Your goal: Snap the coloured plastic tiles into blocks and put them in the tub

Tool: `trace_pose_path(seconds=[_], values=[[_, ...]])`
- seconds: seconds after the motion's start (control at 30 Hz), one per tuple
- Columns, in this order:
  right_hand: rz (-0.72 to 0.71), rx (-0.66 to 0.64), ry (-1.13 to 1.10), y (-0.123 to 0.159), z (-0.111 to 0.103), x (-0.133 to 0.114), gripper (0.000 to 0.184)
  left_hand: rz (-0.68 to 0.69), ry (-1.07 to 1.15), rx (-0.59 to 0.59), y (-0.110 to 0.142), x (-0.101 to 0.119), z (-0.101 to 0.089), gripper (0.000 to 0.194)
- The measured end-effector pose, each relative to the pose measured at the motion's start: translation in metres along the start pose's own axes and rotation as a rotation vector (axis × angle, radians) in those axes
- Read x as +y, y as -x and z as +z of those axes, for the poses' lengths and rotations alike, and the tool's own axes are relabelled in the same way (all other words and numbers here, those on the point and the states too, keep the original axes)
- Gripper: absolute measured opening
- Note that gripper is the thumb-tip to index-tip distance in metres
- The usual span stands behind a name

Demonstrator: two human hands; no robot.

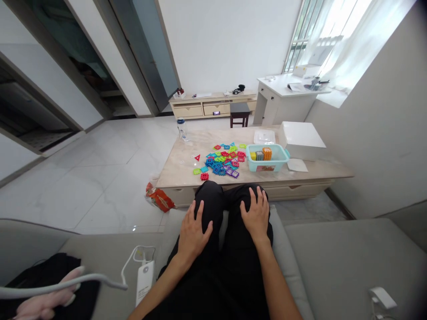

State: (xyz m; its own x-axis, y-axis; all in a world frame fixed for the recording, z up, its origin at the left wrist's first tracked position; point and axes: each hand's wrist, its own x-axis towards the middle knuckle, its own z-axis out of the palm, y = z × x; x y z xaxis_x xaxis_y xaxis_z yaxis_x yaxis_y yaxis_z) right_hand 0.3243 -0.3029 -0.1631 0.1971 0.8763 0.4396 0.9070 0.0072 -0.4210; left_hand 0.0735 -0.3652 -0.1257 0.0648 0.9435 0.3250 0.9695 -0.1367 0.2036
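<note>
My left hand rests on my left thigh with its fingers spread, holding nothing. On my right knee lies my right hand, its fingers also apart and nothing in them. Beyond my knees, a heap of colourful plastic building pieces is spread over the coffee table. A red triangle piece lies apart at the heap's left. To the right of the heap stands a light blue plastic basket, with yellow, grey and orange pieces stacked inside.
A water bottle stands at the table's far left corner. A white box and a clear lid are behind the basket. An orange-red bag sits on the floor. On the sofa beside me lies a white power bank with a cable.
</note>
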Motion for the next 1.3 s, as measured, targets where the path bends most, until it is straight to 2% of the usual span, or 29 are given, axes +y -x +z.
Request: trace_pose_path(seconds=[0.2,0.33,0.47,0.57,0.63,0.7,0.77,0.8,0.87,0.97,1.03,1.13,1.2,1.3], values=[[-0.016,0.026,0.001,0.003,-0.011,0.003,0.067,0.058,-0.028,0.016,0.003,0.017,0.001,0.075],[-0.025,0.020,-0.018,0.019,-0.026,0.000,0.065,0.106,-0.051,0.009,0.012,0.033,0.001,0.076],[-0.007,0.009,-0.058,0.036,-0.024,0.001,0.062,0.098,-0.048,-0.012,0.006,0.034,0.003,0.080],[-0.001,-0.020,-0.034,0.024,-0.013,0.003,0.061,0.079,0.007,-0.053,-0.010,0.027,0.008,0.083],[0.003,-0.051,0.013,-0.005,-0.001,0.003,0.054,0.069,0.053,-0.082,-0.023,0.024,0.013,0.083],[-0.020,-0.073,0.012,-0.051,0.015,0.000,0.043,0.068,0.100,-0.110,-0.035,0.023,0.018,0.082],[-0.078,-0.103,-0.081,-0.108,0.041,-0.006,0.038,0.072,0.142,-0.134,-0.045,0.022,0.022,0.082],[-0.124,-0.127,-0.156,-0.138,0.057,-0.011,0.035,0.072,0.159,-0.142,-0.048,0.021,0.023,0.082],[-0.202,-0.255,-0.256,-0.193,0.096,-0.026,0.034,0.063,0.184,-0.157,-0.052,0.016,0.023,0.084],[-0.244,-0.464,-0.251,-0.252,0.159,-0.054,0.037,0.043,0.214,-0.172,-0.051,0.001,0.021,0.089],[-0.283,-0.509,-0.250,-0.273,0.196,-0.073,0.041,0.037,0.232,-0.171,-0.046,-0.010,0.023,0.090],[-0.375,-0.554,-0.216,-0.285,0.241,-0.092,0.044,0.019,0.252,-0.163,-0.036,-0.021,0.039,0.090],[-0.428,-0.591,-0.165,-0.285,0.262,-0.098,0.042,-0.009,0.254,-0.155,-0.029,-0.021,0.056,0.091],[-0.455,-0.622,-0.104,-0.279,0.280,-0.098,0.046,-0.064,0.247,-0.114,-0.022,-0.014,0.084,0.099]])
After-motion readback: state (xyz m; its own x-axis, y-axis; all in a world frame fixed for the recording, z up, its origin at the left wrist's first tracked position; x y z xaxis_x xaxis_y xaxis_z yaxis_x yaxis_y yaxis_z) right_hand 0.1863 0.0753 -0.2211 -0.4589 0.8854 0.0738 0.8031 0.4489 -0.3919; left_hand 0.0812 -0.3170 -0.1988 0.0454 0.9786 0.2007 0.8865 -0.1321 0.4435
